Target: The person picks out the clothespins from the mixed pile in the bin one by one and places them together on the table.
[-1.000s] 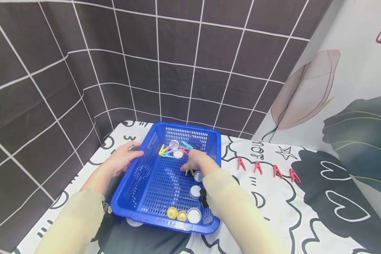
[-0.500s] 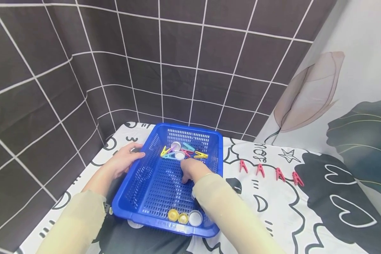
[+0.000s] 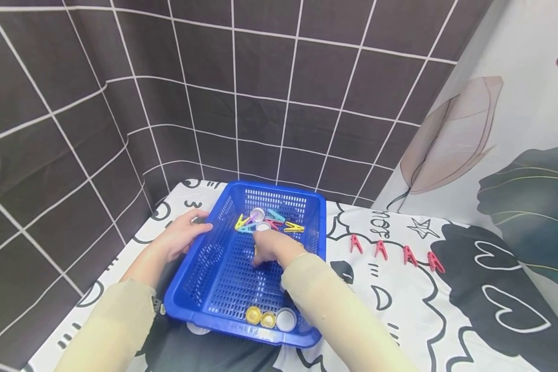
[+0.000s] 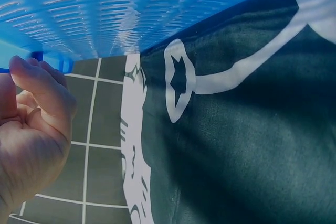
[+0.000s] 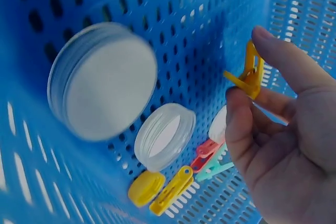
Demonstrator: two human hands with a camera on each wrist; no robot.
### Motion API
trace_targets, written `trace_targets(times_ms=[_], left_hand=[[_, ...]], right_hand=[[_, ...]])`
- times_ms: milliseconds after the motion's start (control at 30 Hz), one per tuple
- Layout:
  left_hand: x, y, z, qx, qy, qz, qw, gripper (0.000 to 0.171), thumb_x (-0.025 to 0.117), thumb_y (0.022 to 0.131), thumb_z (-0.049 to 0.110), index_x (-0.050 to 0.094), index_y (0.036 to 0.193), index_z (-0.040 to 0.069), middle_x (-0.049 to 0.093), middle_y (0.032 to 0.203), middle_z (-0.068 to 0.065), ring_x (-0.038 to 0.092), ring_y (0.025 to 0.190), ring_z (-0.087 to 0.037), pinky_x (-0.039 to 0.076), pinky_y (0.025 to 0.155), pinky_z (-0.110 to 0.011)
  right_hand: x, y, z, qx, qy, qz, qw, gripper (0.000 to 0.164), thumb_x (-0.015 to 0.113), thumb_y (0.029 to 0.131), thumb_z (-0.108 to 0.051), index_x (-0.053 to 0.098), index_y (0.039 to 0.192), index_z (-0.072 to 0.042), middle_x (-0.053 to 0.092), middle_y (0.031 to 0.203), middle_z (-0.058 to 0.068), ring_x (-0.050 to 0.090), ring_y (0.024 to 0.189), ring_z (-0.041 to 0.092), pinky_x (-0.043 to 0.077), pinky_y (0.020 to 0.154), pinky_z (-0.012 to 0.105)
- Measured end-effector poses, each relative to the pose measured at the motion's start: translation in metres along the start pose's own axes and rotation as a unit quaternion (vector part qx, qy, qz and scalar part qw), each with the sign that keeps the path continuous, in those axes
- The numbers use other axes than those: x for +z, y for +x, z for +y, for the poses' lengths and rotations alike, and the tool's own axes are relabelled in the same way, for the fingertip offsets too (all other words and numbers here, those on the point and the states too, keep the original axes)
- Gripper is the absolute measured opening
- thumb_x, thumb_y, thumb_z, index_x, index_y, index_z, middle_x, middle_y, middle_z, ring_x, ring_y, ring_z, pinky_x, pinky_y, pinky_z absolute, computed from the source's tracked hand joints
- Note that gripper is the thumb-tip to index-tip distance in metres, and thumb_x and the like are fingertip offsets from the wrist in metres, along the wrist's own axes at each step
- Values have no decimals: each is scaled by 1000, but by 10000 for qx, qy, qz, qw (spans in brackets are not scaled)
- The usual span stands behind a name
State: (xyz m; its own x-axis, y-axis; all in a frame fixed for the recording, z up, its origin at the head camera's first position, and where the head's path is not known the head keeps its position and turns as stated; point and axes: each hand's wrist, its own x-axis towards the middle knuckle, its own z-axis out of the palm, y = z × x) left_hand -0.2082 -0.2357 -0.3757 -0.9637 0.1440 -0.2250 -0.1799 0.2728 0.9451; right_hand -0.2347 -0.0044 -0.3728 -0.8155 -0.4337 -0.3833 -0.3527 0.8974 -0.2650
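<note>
My right hand [image 3: 272, 247] is inside the blue plastic basket [image 3: 214, 316], over its middle. In the right wrist view its thumb and fingertip pinch a yellow clothespin [image 5: 252, 74], held above the perforated floor. My left hand [image 3: 183, 235] grips the basket's left rim, fingers curled at the edge in the left wrist view. At the far end lie a yellow clothespin [image 3: 242, 222], another yellow clothespin [image 3: 294, 227], a light blue clothespin [image 3: 276, 215] and a red clothespin [image 3: 274, 224]. A white cap [image 3: 258, 214] sits among them.
Two yellow caps [image 3: 253, 314] and a white lid [image 3: 285, 319] lie along the basket's near wall. A larger lid [image 5: 113, 85] and a clear ring-like cap [image 5: 167, 136] are near the right wall. Several red clothespins [image 3: 381, 249] stand in a row on the patterned cloth.
My right hand has moved left and nearer within the basket. The far right yellow clothespin, earlier covered by that hand, now shows. My left hand stays at the rim.
</note>
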Motion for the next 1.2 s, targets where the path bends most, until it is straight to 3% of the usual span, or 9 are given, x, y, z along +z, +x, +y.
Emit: trace_targets(times_ms=[167, 433, 633, 900, 1133, 1200], left_hand=[[0, 1, 1, 50, 51, 15, 10000, 55, 56, 93, 20, 32, 141, 7, 66, 90, -15, 67, 70, -25, 57, 59, -42], [0, 2, 3, 52, 120, 29, 9999, 55, 56, 93, 20, 33, 140, 6, 66, 89, -15, 67, 69, -25, 57, 60, -42], [-2, 0, 3, 74, 29, -18, 10000, 55, 55, 93, 20, 31, 141, 5, 67, 91, -15, 67, 71, -25, 57, 61, -43], [-1, 0, 0, 80, 2, -38, 10000, 56, 56, 93, 21, 31, 141, 6, 66, 94, -16, 68, 73, -26, 57, 61, -44], [0, 0, -2, 90, -95, -75, 9999, 56, 55, 93, 21, 30, 141, 5, 66, 94, -17, 68, 73, -26, 57, 63, -46], [0, 0, -2, 92, -136, -89, 9998, 56, 55, 93, 20, 30, 140, 5, 65, 95, -17, 67, 74, -26, 57, 64, -46]], right_hand=[[-4, -1, -2, -487, -47, 115, 9987, 59, 79, 76, -31, 55, 122, -3, 64, 104, 7, 60, 98, 21, 48, 92, 37], [-10, -4, -3, -705, -123, 204, 9972, 63, 75, 78, -35, 51, 127, -2, 62, 111, 9, 58, 106, 23, 46, 95, 36], [-19, -9, -8, -936, -36, 300, 9952, 60, 75, 78, -33, 55, 123, 1, 63, 106, 9, 59, 100, 21, 47, 93, 33], [-38, -23, -6, -988, 126, 409, 9942, 64, 75, 78, -33, 50, 126, 1, 64, 101, 9, 58, 84, 19, 49, 87, 33], [-59, -37, 5, -811, 214, 539, 9950, 70, 73, 80, -34, 45, 134, 0, 59, 117, 11, 56, 105, 23, 46, 95, 38], [-62, -40, 10, -755, 185, 592, 9952, 68, 72, 80, -34, 46, 132, 0, 59, 114, 11, 57, 102, 23, 47, 93, 37]])
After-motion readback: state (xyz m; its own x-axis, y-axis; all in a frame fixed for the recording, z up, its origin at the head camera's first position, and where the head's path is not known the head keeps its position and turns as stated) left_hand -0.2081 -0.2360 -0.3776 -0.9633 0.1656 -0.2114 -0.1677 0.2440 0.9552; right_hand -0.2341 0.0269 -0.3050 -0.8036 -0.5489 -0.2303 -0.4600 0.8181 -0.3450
